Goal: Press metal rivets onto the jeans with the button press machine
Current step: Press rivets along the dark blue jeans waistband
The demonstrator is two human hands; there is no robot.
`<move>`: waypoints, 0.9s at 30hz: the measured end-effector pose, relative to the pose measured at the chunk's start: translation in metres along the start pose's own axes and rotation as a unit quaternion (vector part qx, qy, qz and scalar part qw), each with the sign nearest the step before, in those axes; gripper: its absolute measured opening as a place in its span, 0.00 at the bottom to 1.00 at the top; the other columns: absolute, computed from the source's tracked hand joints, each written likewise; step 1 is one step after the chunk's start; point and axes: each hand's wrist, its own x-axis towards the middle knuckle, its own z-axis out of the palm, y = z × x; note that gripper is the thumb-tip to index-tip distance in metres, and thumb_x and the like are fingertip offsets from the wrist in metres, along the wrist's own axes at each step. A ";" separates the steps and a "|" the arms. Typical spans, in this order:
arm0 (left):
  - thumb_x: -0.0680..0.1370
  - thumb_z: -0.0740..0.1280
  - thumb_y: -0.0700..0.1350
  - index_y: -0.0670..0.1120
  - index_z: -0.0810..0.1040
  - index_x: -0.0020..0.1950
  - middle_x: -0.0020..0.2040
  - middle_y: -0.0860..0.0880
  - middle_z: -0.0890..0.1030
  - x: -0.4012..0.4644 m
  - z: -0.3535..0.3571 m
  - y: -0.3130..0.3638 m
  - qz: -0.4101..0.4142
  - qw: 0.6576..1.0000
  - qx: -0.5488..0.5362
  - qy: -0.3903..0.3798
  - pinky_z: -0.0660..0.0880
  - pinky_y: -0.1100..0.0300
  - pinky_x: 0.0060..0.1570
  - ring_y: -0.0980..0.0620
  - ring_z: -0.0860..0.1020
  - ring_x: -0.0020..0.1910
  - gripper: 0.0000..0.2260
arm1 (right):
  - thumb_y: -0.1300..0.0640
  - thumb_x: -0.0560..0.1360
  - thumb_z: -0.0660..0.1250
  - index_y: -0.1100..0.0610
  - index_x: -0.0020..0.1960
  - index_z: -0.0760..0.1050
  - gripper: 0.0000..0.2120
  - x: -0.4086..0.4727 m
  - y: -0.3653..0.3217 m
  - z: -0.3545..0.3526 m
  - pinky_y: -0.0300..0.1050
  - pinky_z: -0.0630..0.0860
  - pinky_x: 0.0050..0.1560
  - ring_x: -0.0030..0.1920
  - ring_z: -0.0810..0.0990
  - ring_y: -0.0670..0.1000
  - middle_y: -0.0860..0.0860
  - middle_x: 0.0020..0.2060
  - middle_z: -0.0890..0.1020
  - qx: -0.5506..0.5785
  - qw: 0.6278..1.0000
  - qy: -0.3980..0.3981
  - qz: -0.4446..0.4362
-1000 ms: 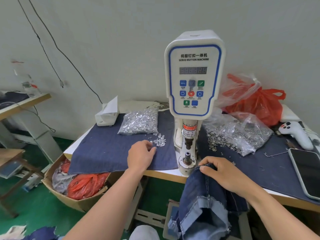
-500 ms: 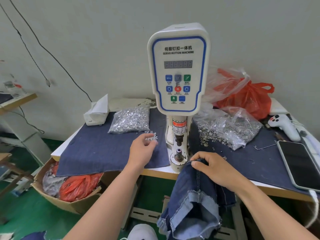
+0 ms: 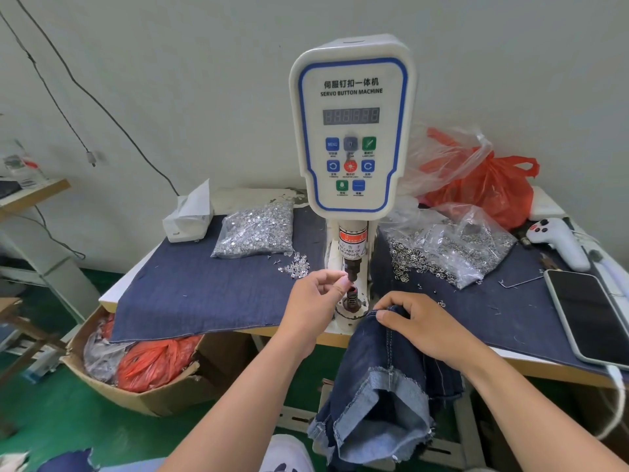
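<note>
A white servo button press machine (image 3: pixel 352 131) stands at the table's front edge, its dark punch (image 3: pixel 352 269) above a round lower die (image 3: pixel 353 299). My left hand (image 3: pixel 318 296) is at the gap between punch and die, fingertips pinched together as if on a small rivet that I cannot make out. My right hand (image 3: pixel 420 330) grips the dark blue jeans (image 3: pixel 384 386) at their top edge, right beside the die; the rest hangs off the table. Loose rivets (image 3: pixel 296 265) lie left of the machine by a clear bag of rivets (image 3: pixel 255 233).
Denim cloth (image 3: pixel 204 294) covers the table. An opened bag of metal rings (image 3: pixel 452 247), a red plastic bag (image 3: pixel 483 185), a white controller (image 3: pixel 558 241) and a phone (image 3: pixel 592 318) lie right. A tissue box (image 3: pixel 189 216) sits back left. A cardboard box (image 3: pixel 136 373) stands below.
My left hand left the loose rivet pile and moved right to the gap between punch and die, fingertips pinched. My right hand stayed holding the jeans by the die.
</note>
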 end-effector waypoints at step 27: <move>0.84 0.68 0.45 0.53 0.83 0.53 0.45 0.59 0.85 -0.044 -0.010 -0.002 0.174 0.971 0.154 0.053 0.76 0.67 0.48 0.59 0.82 0.48 0.05 | 0.54 0.79 0.71 0.42 0.47 0.84 0.07 -0.005 -0.006 -0.004 0.43 0.73 0.54 0.47 0.81 0.41 0.41 0.44 0.85 0.050 0.999 -0.021 -0.004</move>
